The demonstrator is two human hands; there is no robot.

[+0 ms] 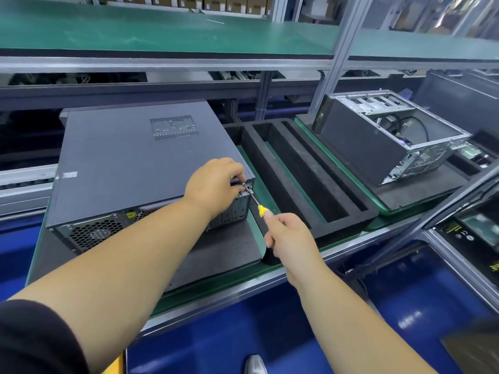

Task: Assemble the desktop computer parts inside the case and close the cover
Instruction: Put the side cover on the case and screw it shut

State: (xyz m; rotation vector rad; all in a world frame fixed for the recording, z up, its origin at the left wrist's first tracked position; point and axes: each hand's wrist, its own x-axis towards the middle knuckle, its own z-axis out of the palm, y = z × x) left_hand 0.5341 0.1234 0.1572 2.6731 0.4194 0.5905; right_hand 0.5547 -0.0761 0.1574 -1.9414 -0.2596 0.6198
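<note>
A dark grey computer case (129, 163) lies on its side on a foam pad, its cover on and its rear fan grille facing me. My left hand (216, 182) rests at the case's near right rear corner, fingers curled around the screw spot there. My right hand (286, 236) grips a yellow-handled screwdriver (256, 203). Its metal shaft points up and left, and its tip meets the case corner beside my left fingers. The screw itself is hidden by my fingers.
A black foam tray (297, 168) with long slots sits right of the case. Further right, a second open case (391, 141) lies tilted on another pad, its cables exposed. A green shelf (162, 36) runs overhead. Blue bins (405, 306) are below the conveyor edge.
</note>
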